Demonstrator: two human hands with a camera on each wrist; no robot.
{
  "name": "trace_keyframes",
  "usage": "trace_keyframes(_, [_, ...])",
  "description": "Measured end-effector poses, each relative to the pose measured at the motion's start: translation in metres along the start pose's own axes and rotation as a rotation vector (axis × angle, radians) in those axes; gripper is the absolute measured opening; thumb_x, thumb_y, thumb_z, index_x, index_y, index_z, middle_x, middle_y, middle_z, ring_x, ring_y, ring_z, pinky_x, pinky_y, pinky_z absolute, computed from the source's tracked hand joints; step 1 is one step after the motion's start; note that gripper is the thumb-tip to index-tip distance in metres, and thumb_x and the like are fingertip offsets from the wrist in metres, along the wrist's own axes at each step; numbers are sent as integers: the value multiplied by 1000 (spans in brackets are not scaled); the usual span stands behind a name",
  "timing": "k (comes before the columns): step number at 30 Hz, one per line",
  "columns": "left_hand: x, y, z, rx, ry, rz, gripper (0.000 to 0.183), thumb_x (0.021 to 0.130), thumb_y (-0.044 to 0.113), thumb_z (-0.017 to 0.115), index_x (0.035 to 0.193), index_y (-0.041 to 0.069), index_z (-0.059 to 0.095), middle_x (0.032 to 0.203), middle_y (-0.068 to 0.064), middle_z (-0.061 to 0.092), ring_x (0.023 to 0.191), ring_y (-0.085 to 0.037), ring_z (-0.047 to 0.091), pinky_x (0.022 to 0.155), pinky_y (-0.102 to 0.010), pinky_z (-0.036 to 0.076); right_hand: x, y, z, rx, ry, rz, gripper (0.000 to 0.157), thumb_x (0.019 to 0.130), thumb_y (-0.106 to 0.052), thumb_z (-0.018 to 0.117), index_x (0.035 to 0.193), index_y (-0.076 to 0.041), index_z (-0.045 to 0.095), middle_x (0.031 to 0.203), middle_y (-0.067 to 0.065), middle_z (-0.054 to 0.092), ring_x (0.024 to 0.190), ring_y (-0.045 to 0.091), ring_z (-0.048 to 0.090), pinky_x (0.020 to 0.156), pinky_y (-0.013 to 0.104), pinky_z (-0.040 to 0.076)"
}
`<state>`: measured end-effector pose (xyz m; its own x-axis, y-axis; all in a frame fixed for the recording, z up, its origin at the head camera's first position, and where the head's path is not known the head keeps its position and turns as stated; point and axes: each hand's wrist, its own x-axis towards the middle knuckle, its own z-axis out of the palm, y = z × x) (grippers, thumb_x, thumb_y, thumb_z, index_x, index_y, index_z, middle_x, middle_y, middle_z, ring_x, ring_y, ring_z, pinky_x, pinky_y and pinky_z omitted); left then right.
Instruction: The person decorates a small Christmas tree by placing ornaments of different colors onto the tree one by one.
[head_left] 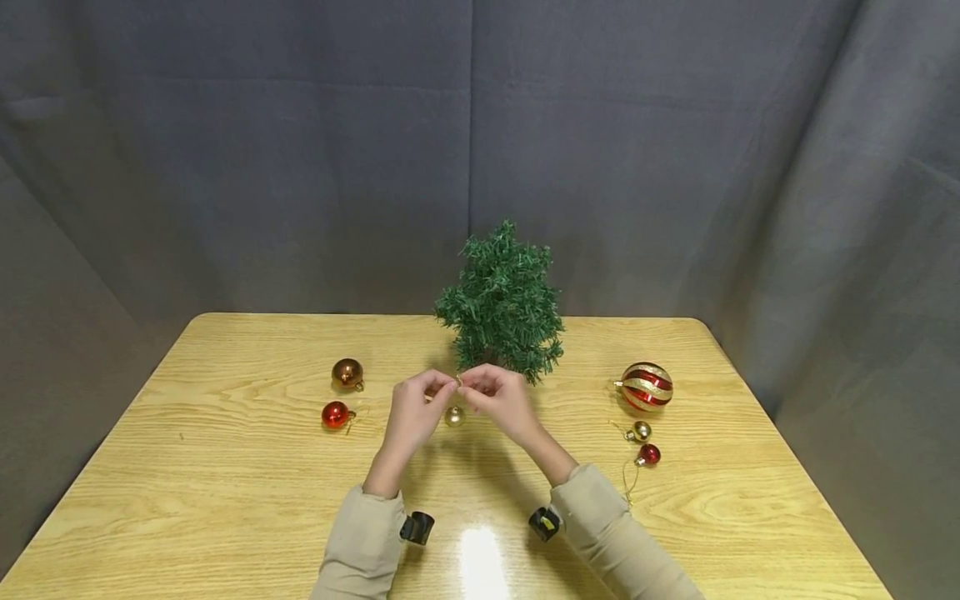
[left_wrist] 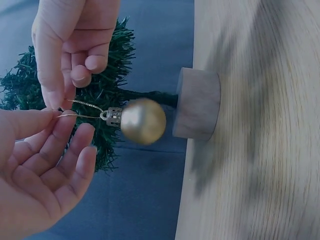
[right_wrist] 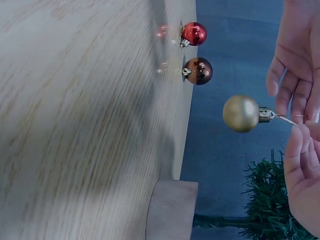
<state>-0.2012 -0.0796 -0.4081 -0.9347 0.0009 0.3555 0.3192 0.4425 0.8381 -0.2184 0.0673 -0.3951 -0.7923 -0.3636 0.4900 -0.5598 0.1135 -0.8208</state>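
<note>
Gold ball (head_left: 454, 416) is hanging at the centre of the head frame, cap upward, from a thin cord (left_wrist: 87, 104) looped above it. Left hand (head_left: 414, 408) and right hand (head_left: 501, 400) are each pinching the cord between thumb and fingertips, one strand running to each hand; the ball itself is dangling untouched.

Just behind, the green tree (head_left: 504, 300) is standing upright, slightly right of centre. Its round base (left_wrist: 197, 103) is resting on the wooden table (head_left: 225, 500), showing in both wrist views. In the head view, hands and foliage are blocking sight of it.

Left of centre, a brown ball (head_left: 347, 373) is lying above a red ball (head_left: 335, 414), the two near each other, well apart from the hands. At right, a striped ball (head_left: 647, 387) is lying uppermost, a small gold ball (head_left: 641, 431) below it, then a small red ball (head_left: 649, 454), its string trailing downward.

A grey curtain (head_left: 300, 167) is filling the upper frame.
</note>
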Motion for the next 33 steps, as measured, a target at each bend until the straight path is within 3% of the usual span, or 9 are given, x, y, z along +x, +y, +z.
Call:
trace_keyframes(5, [2,-1,3,-13,8,-1,10,88,9,57,86,3,65,78,-9,62,74,-20,57,63,-32,48,1,-6,0,-136,-10,-25,12,78,11,60,89,12,63,71,21,61,49,24,53,47,29,47])
trace_keyframes(8, [3,-1,4,-29,17,-6,10,88,8,56,86,2,63,78,-10,62,75,-22,58,64,-33,49,1,-8,1,-185,14,-49,10,76,13,59,85,12,64,71,20,61,53,27,55,49,27,47])
trace_keyframes(14, [4,-1,4,-69,44,-11,9,88,6,56,85,0,62,77,-12,62,73,-25,58,63,-33,50,1,-1,-1,-49,50,11,7,81,10,56,83,15,62,70,26,61,50,41,51,43,25,45])
trace_keyframes(18, [6,-2,5,-77,54,-12,9,87,5,57,85,0,63,75,-12,62,72,-28,59,62,-33,50,3,11,0,-31,94,-1,8,83,6,58,84,13,62,69,24,60,50,37,52,43,25,45])
trace_keyframes(22, [10,-5,7,-66,75,9,9,87,6,57,85,-1,63,73,-10,61,69,-30,60,59,-32,50,4,27,4,-115,173,-47,6,82,2,61,83,8,64,72,16,61,55,28,55,47,25,46])
trace_keyframes(27, [16,-6,9,-19,109,62,9,87,5,57,86,-1,63,73,-9,62,66,-23,59,58,-31,49,6,34,9,-264,278,-119,7,81,-3,64,80,3,65,82,11,59,65,21,58,53,24,48])
trace_keyframes(33, [21,-4,12,7,116,101,8,87,5,58,85,-1,63,73,-9,62,65,-19,59,57,-29,49,8,33,11,-298,341,-142,6,83,-2,62,80,3,64,81,12,62,66,21,60,56,24,50])
